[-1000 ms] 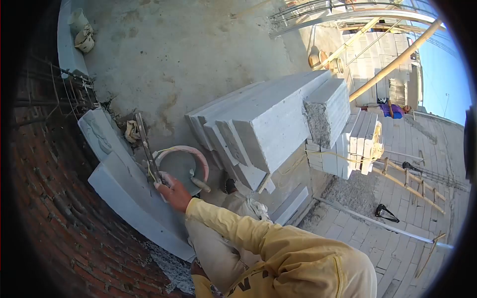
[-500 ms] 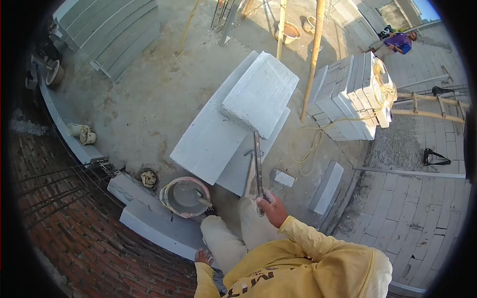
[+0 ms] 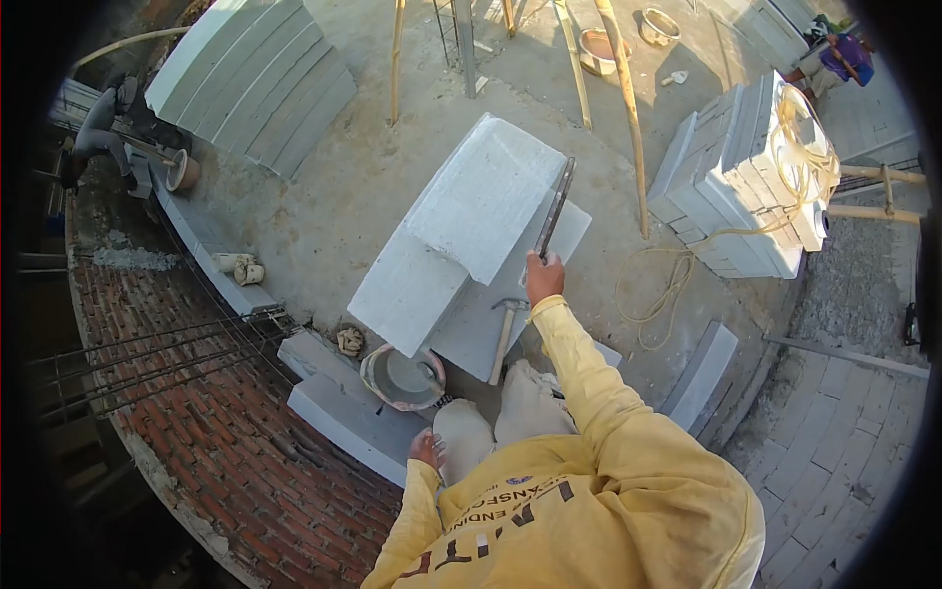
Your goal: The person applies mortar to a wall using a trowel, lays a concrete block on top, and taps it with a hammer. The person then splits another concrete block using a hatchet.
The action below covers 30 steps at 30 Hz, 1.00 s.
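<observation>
My right hand (image 3: 545,277) is closed round one end of a long, narrow metal bar (image 3: 556,208), stretched out over the stacked pale blocks (image 3: 491,196). The bar's far end points away, beside the right edge of the top block. My left hand (image 3: 427,449) rests by my left thigh, its fingers partly curled, and whether it holds anything is unclear. A hammer (image 3: 505,339) with a wooden handle leans on the lower block in front of my knees. A round tub (image 3: 400,379) of grey mix, with a trowel in it, stands left of my knees.
Pale blocks (image 3: 358,422) lie along the brick wall (image 3: 226,432) at left. More block stacks stand at upper left (image 3: 255,88) and right (image 3: 731,177), the latter with a yellow cord (image 3: 677,285). Wooden poles (image 3: 628,128) rise ahead. One person (image 3: 98,137) bends at far left; another (image 3: 844,59) is at upper right.
My right hand has carried the bar from low beside the wall blocks, past the hammer, out to the right side of the block stack. The view has swung, showing the person at left.
</observation>
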Tool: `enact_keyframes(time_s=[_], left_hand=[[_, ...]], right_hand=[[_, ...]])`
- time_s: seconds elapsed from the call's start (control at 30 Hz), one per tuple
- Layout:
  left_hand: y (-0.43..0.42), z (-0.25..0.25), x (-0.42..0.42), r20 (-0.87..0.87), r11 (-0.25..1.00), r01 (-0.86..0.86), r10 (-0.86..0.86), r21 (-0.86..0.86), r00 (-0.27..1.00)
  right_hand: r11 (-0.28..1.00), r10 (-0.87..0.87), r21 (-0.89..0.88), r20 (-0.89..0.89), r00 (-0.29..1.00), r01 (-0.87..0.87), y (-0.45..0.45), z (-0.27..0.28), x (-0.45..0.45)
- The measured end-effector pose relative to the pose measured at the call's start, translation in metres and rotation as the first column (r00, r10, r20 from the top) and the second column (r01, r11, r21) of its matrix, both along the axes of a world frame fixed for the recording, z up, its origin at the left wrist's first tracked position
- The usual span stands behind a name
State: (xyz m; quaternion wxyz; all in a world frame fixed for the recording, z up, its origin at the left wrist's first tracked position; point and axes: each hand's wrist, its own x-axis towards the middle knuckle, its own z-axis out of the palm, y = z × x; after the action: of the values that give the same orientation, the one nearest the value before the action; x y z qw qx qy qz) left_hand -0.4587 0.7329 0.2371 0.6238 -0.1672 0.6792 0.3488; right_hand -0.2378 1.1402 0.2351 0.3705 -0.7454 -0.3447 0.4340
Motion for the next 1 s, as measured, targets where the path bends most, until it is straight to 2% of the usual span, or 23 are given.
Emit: enact_keyframes(time_s=[0.1, 0.2, 0.3, 0.4, 0.5, 0.73, 0.9, 1.0], left_hand=[[-0.016, -0.002, 0.009, -0.029, 1.000, 0.017, -0.017, -0.010, 0.999], [-0.069, -0.048, -0.009, 0.064, 1.000, 0.015, -0.015, 0.003, 0.998], [-0.088, -0.043, -0.005, -0.088, 0.993, 0.103, -0.107, -0.054, 0.990], [-0.077, -0.014, -0.001, -0.085, 0.988, 0.057, -0.070, -0.145, 0.994], [-0.070, -0.006, 0.000, -0.115, 0.985, 0.033, -0.053, -0.169, 0.992], [-0.040, -0.005, 0.003, -0.119, 0.990, 0.109, -0.119, -0.085, 0.986], [-0.025, -0.014, -0.009, -0.142, 0.992, 0.128, -0.125, 0.009, 0.982], [-0.020, -0.011, -0.020, -0.168, 0.988, 0.153, -0.156, -0.030, 0.973]], right_hand=[[0.999, -0.010, -0.039, -0.024, 1.000, 0.009, 0.017, 0.018, -0.016], [0.997, -0.057, -0.048, -0.074, 0.996, 0.053, 0.023, -0.016, -0.027], [0.996, -0.069, -0.063, -0.128, 0.989, 0.061, 0.022, 0.000, -0.033], [0.993, -0.080, -0.097, -0.149, 0.986, 0.066, 0.025, -0.010, -0.034], [0.994, -0.043, -0.104, -0.070, 0.997, 0.036, 0.025, -0.004, -0.033], [0.989, -0.028, -0.150, -0.089, 0.996, 0.014, 0.029, -0.005, -0.036], [0.981, 0.000, -0.192, -0.002, 1.000, -0.001, 0.032, 0.007, -0.038], [0.976, 0.001, -0.216, 0.074, 0.997, 0.015, 0.033, 0.012, -0.041]])
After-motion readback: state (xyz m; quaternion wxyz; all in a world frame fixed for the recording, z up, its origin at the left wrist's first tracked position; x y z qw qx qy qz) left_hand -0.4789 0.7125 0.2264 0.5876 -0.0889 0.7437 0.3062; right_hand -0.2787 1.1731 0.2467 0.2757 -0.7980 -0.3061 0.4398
